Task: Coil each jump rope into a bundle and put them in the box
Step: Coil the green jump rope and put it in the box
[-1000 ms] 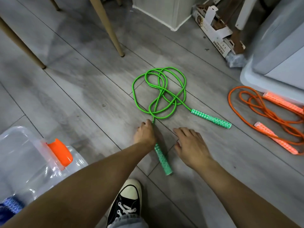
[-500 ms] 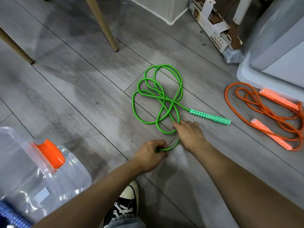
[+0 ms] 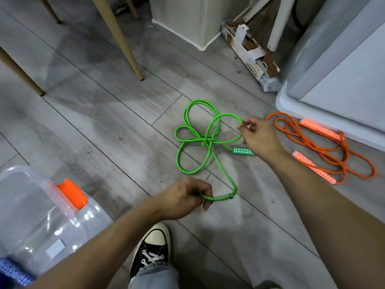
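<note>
A green jump rope (image 3: pixel 193 140) lies in tangled loops on the grey floor. My left hand (image 3: pixel 183 197) grips one of its green patterned handles, lifted low over the floor. My right hand (image 3: pixel 258 136) pinches a loop of the green cord and partly hides the rope's other handle (image 3: pixel 241 151). An orange jump rope (image 3: pixel 325 149) with two orange handles lies loose on the floor at the right. The clear plastic box (image 3: pixel 39 217) with an orange latch stands at the lower left, with a blue patterned handle (image 3: pixel 12 270) showing at its bottom corner.
Wooden chair legs (image 3: pixel 123 42) stand at the upper left. A white cabinet base (image 3: pixel 187 24) and a torn cardboard carton (image 3: pixel 250 51) sit at the back. A pale grey bin (image 3: pixel 333 80) fills the upper right. My black sneaker (image 3: pixel 152 251) is at the bottom centre.
My left hand has lifted the green handle off the floor. My right hand moved up and right from beside it to pinch a loop of cord, and the loops shifted.
</note>
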### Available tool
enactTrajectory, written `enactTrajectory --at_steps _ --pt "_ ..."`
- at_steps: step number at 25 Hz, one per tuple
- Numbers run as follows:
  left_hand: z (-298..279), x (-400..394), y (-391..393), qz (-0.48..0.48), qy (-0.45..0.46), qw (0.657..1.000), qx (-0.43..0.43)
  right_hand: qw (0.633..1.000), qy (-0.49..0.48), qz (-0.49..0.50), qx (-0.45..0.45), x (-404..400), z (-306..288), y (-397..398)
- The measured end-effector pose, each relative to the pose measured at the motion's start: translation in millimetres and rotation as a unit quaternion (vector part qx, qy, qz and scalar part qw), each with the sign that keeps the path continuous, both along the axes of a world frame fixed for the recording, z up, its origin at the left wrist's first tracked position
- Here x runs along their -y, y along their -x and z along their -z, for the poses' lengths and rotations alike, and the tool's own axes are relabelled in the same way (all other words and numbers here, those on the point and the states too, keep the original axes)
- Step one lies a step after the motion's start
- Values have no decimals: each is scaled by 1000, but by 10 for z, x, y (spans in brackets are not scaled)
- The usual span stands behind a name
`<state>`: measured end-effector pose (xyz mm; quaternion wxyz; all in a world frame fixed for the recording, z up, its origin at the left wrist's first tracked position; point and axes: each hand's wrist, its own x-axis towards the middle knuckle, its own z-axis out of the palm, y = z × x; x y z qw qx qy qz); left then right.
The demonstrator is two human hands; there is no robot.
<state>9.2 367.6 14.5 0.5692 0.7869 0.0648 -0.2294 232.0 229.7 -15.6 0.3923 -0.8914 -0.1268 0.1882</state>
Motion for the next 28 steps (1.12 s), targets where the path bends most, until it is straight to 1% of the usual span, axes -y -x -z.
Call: enactTrajectory --at_steps 1,2,3,4,5,6,7,8,9,11,12,13,14,15,16,17,18,19,20,21,22,23,25,26,28 --pt "-217 -42 -10 -33 35 999 18 991 129 -27 22 72 -119 -48" --pt "-456 -83 -19 -64 66 995 40 960 268 -74 28 161 -231 -58" --pt "-734 -110 -26 -85 89 990 66 922 366 -123 23 255 -397 -5" --pt "-1018 -124 -40 -94 108 985 93 901 399 -169 16 320 -552 80" --pt "-1292 -122 -63 -94 126 980 119 903 369 -221 19 365 -712 163" --pt "-1555 -102 -92 -90 140 975 144 913 293 -282 25 380 -893 270" --pt "-1793 -68 -120 -91 151 970 166 918 206 -339 10 380 -1071 397" --pt "-2025 -28 -135 -105 160 964 185 916 129 -378 -28 371 -1251 556" --pt "-2224 6 -164 -136 171 956 196 908 80 -403 -83 368 -1412 714" --pt "-2589 7 -228 -225 199 931 207 894 24 -409 -183 424 -1718 977" --pt "-2774 -24 -256 -265 208 917 213 896 13 -395 -201 495 -1829 1043" --pt "-2988 -52 -255 -299 218 902 222 905 18 -378 -196 600 -1942 1082" --pt "-3191 -85 -236 -331 232 884 234 917 46 -359 -169 732 -2025 1075" --pt "-3377 -124 -196 -363 251 864 244 924 97 -350 -119 890 -2110 1047" --pt "-3544 -155 -129 -392 270 841 257 923 168 -340 -63 1067 -2183 1017" --pt "-3662 -178 -63 -415 285 822 268 920 227 -319 -25 1225 -2240 1010" --pt "-3723 -181 10 -432 291 809 272 925 251 -287 -5 1370 -2293 1035" --pt "-3734 -161 64 -445 284 807 265 939 232 -256 -3 1471 -2348 1075" --pt "-3699 -119 92 -451 260 819 242 963 164 -213 -18 1516 -2410 1139" --pt "-3634 -40 103 -446 226 841 207 984 63 -163 -39 1513 -2522 1237" --pt "-3534 70 99 -428 192 867 167 992 -29 -115 -44 1464 -2674 1330" --pt "-3420 204 93 -407 167 889 127 993 -88 -74 -25 1406 -2878 1402" --pt "-3164 455 114 -366 123 921 58 988 -137 -11 64 1279 -3358 1515" --pt "-3046 559 141 -345 95 933 32 981 -163 20 103 1248 -3623 1559" --pt "-2865 678 201 -303 35 952 6 955 -244 68 153 1294 -4133 1672"
